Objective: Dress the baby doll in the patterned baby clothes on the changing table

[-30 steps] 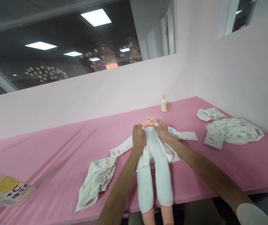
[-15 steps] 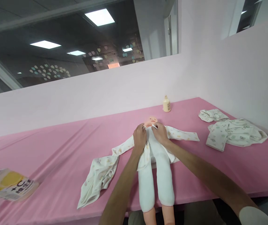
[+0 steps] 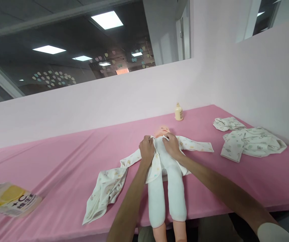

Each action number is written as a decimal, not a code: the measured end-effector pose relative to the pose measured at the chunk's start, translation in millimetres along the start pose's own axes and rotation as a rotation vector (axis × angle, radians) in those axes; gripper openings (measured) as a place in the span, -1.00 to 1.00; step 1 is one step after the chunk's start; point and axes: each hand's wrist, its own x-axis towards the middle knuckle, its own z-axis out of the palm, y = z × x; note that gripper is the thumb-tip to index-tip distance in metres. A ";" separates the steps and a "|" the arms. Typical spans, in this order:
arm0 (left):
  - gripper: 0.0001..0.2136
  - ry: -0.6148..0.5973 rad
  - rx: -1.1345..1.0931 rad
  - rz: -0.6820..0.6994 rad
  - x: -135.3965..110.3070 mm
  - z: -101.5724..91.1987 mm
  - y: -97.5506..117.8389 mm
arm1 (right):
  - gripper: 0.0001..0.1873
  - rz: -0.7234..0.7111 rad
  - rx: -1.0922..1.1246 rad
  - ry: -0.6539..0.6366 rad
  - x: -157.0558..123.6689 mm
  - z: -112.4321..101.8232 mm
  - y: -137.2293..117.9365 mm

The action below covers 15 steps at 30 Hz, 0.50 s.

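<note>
A baby doll [image 3: 165, 158] lies on its back, its head away from me and its lower legs over the table's near edge. Its body and upper legs are white. Around it is a white patterned baby shirt [image 3: 154, 169], open at the front with the sleeves spread sideways. My left hand [image 3: 146, 149] pinches the shirt's edge near the doll's shoulder. At the other side of the neck, my right hand [image 3: 171, 145] is closed on the shirt's collar edge. Both hands partly cover the upper chest. A patterned white garment [image 3: 106, 191] lies at the left sleeve's end.
Pink cloth covers the table [image 3: 66, 161]. A pump bottle [image 3: 179, 112] stands by the back wall. Folded baby clothes [image 3: 257, 143] and a smaller bundle [image 3: 228, 123] lie at the right. A large plastic bottle [image 3: 10, 199] with a yellow label is at the left edge.
My left hand has shifted left with the shirt's edge, drawing it outward from the doll's neck. My right hand stays at the collar, nearly in the same place.
</note>
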 end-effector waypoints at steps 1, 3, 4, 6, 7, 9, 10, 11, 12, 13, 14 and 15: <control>-0.79 -0.006 0.008 0.028 -0.8 1.1 0.8 | -0.86 0.011 0.001 -0.006 -0.2 -0.8 -1.0; -0.80 -0.010 0.026 0.089 -1.9 3.6 2.0 | -0.85 0.047 0.003 -0.028 -0.5 -2.5 -3.4; -0.80 -0.013 0.040 0.119 -2.2 4.7 2.4 | -0.84 0.067 0.005 -0.041 -0.4 -3.2 -4.5; -0.80 -0.032 0.078 0.173 -2.7 6.2 3.1 | -0.82 0.093 0.008 -0.061 -0.2 -3.8 -6.3; -0.79 -0.047 0.106 0.198 -3.0 6.6 3.5 | -0.81 0.096 0.011 -0.068 0.0 -3.7 -6.9; -0.79 -0.078 0.174 0.255 -3.7 6.3 4.7 | -0.79 0.090 0.021 -0.078 0.2 -2.8 -7.4; -0.80 -0.089 0.213 0.288 -4.2 5.8 5.6 | -0.79 0.085 0.028 -0.082 0.2 -2.2 -7.4; -0.80 -0.097 0.249 0.319 -4.8 5.1 6.6 | -0.79 0.082 0.038 -0.085 0.1 -1.5 -7.2; -0.81 -0.102 0.281 0.345 -5.3 4.3 7.6 | -0.78 0.081 0.053 -0.083 0.0 -0.8 -6.7; -0.82 -0.104 0.306 0.365 -5.8 3.5 8.5 | -0.78 0.081 0.072 -0.081 -0.2 -0.2 -6.0; -0.82 -0.106 0.324 0.378 -6.2 2.9 9.4 | -0.79 0.082 0.095 -0.077 -0.4 0.4 -5.2; -0.83 -0.108 0.338 0.383 -6.5 2.6 10.1 | -0.79 0.083 0.121 -0.071 -0.7 0.9 -4.2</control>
